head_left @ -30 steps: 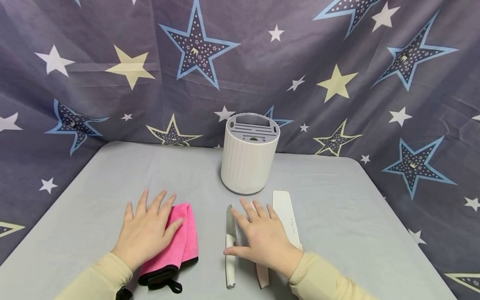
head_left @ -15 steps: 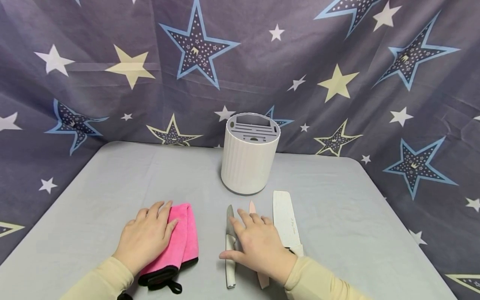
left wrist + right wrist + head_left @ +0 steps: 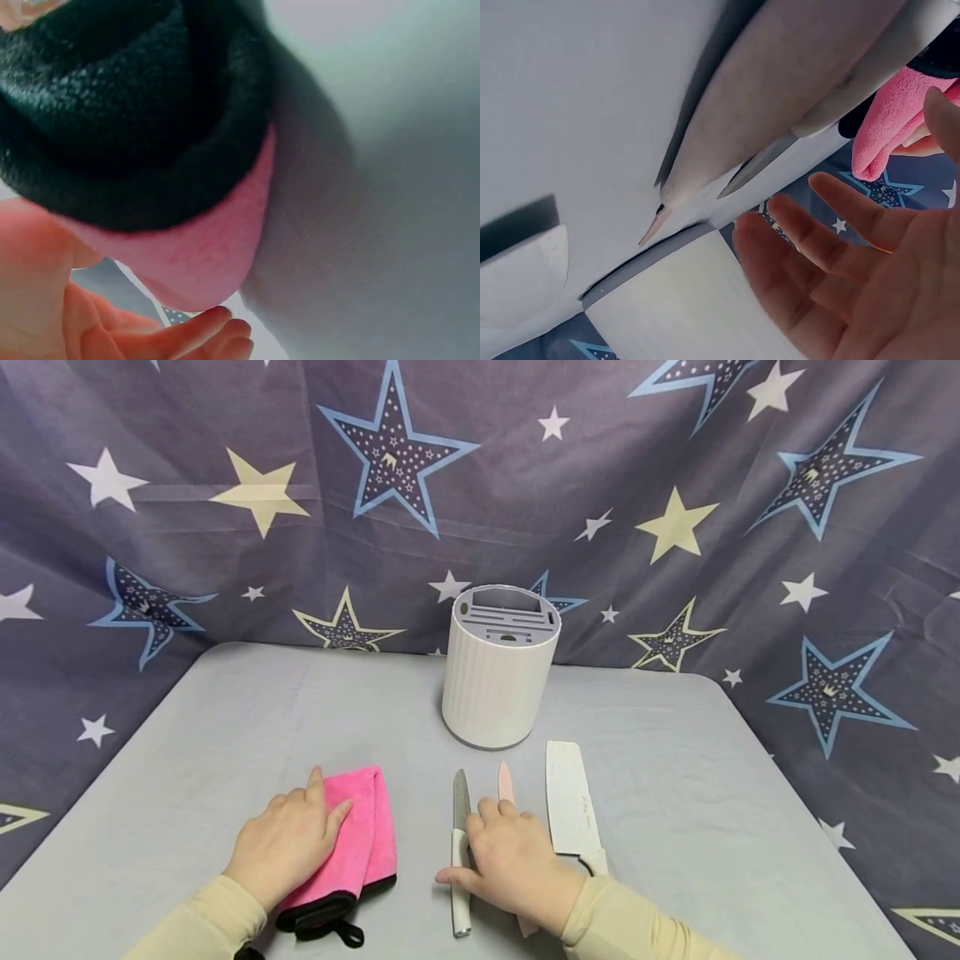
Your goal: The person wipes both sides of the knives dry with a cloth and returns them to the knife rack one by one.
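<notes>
My left hand [image 3: 281, 843] lies over the left side of a folded pink towel [image 3: 371, 827] with black edging, its index finger stretched forward and its thumb along the cloth. In the left wrist view, the fingers [image 3: 187, 334] reach past the towel without a visible pinch. My right hand [image 3: 517, 860] hovers over a pink knife [image 3: 506, 781], fingers loosely bent; the right wrist view shows a gap between them and the knife. Left of it lies a white-handled knife [image 3: 460, 893] under the outstretched thumb. A white-bladed cleaver [image 3: 572, 802] lies to the right, its handle partly hidden by the sleeve.
A white ribbed knife block [image 3: 495, 693] with a slotted grey top stands upright behind the knives. The grey tabletop [image 3: 675, 760] runs back to a dark curtain [image 3: 480, 485] printed with stars.
Both hands have drawn slightly back, and their fingers have gone from spread to more bent. More of the pink knife and the cleaver shows. The towel, knives and block stay in place.
</notes>
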`<action>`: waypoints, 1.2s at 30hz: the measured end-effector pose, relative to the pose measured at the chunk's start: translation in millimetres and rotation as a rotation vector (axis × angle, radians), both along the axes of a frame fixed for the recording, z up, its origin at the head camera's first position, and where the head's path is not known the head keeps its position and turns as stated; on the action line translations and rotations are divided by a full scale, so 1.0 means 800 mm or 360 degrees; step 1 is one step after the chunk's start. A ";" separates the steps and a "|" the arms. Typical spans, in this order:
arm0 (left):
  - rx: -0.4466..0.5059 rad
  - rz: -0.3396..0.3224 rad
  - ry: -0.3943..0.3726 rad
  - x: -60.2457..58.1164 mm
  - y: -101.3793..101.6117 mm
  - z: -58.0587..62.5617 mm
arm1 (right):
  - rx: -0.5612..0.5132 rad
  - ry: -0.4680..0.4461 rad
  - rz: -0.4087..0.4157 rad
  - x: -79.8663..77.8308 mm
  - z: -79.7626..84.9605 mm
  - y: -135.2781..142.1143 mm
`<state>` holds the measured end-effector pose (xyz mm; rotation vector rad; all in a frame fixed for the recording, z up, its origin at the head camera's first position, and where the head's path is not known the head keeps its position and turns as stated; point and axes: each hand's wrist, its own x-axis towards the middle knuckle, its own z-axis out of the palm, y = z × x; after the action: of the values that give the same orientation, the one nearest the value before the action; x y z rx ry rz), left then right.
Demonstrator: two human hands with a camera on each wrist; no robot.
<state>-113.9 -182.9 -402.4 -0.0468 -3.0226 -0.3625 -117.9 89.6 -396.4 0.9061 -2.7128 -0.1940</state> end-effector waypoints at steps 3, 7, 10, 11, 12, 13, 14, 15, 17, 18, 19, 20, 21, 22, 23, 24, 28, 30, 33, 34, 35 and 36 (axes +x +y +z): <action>0.0017 0.0014 -0.0047 0.000 0.000 -0.002 | 0.0025 -0.0059 -0.0019 0.001 -0.001 -0.002; 0.0034 0.0046 -0.0092 0.000 -0.001 -0.003 | 0.0052 -0.0107 -0.0029 0.002 -0.002 -0.005; 0.0040 0.0058 -0.0133 0.000 -0.002 -0.003 | 0.0053 -0.0171 -0.0038 0.004 -0.002 -0.007; 0.0045 0.0059 -0.0150 -0.001 -0.002 -0.003 | 0.0051 -0.0204 -0.0043 0.005 -0.002 -0.007; 0.0051 0.0061 -0.0172 -0.001 -0.003 -0.003 | 0.0045 -0.0241 -0.0047 0.007 -0.002 -0.008; 0.0058 0.0062 -0.0193 -0.001 -0.003 -0.003 | 0.0037 -0.0280 -0.0052 0.008 -0.002 -0.008; 0.0066 0.0062 -0.0210 -0.002 -0.004 -0.002 | 0.0029 -0.0314 -0.0055 0.009 -0.002 -0.009; 0.0074 0.0062 -0.0225 -0.002 -0.005 -0.002 | 0.0020 -0.0337 -0.0057 0.010 -0.002 -0.009; 0.0088 0.0065 -0.0254 -0.003 -0.006 -0.002 | 0.0002 -0.0370 -0.0060 0.011 -0.003 -0.009; 0.0096 0.0068 -0.0265 -0.004 -0.007 -0.002 | -0.0008 -0.0378 -0.0061 0.011 -0.003 -0.009; 0.0106 0.0070 -0.0272 -0.004 -0.007 -0.002 | -0.0016 -0.0380 -0.0064 0.011 -0.004 -0.009; 0.0116 0.0074 -0.0280 -0.005 -0.008 -0.002 | -0.0024 -0.0384 -0.0065 0.010 -0.005 -0.009; 0.0127 0.0080 -0.0291 -0.005 -0.008 -0.003 | -0.0031 -0.0394 -0.0068 0.010 -0.005 -0.009; 0.0140 0.0084 -0.0303 -0.006 -0.009 -0.003 | -0.0035 -0.0405 -0.0072 0.009 -0.006 -0.009; 0.0153 0.0087 -0.0310 -0.006 -0.009 -0.003 | -0.0042 -0.0418 -0.0077 0.008 -0.006 -0.009; 0.0169 0.0089 -0.0316 -0.006 -0.010 -0.003 | -0.0047 -0.0437 -0.0085 0.006 -0.006 -0.009; 0.0216 0.0087 -0.0327 -0.007 -0.012 -0.004 | -0.0081 -0.0538 -0.0124 0.001 -0.007 -0.011; 0.0232 0.0084 -0.0331 -0.007 -0.013 -0.004 | -0.0112 -0.0613 -0.0158 -0.002 -0.007 -0.012; 0.0249 0.0084 -0.0350 -0.007 -0.015 -0.002 | -0.0152 -0.0716 -0.0203 -0.005 -0.007 -0.013; 0.0256 0.0086 -0.0358 -0.007 -0.015 -0.002 | -0.0168 -0.0748 -0.0212 -0.006 -0.007 -0.013; 0.0264 0.0090 -0.0367 -0.007 -0.016 -0.002 | -0.0178 -0.0767 -0.0218 -0.007 -0.007 -0.013; 0.0273 0.0095 -0.0376 -0.007 -0.016 -0.001 | -0.0193 -0.0787 -0.0223 -0.007 -0.007 -0.013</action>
<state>-119.6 -196.0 -403.5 0.1064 -3.1998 -0.6643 -123.8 79.5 -402.4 0.8151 -3.1994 0.1941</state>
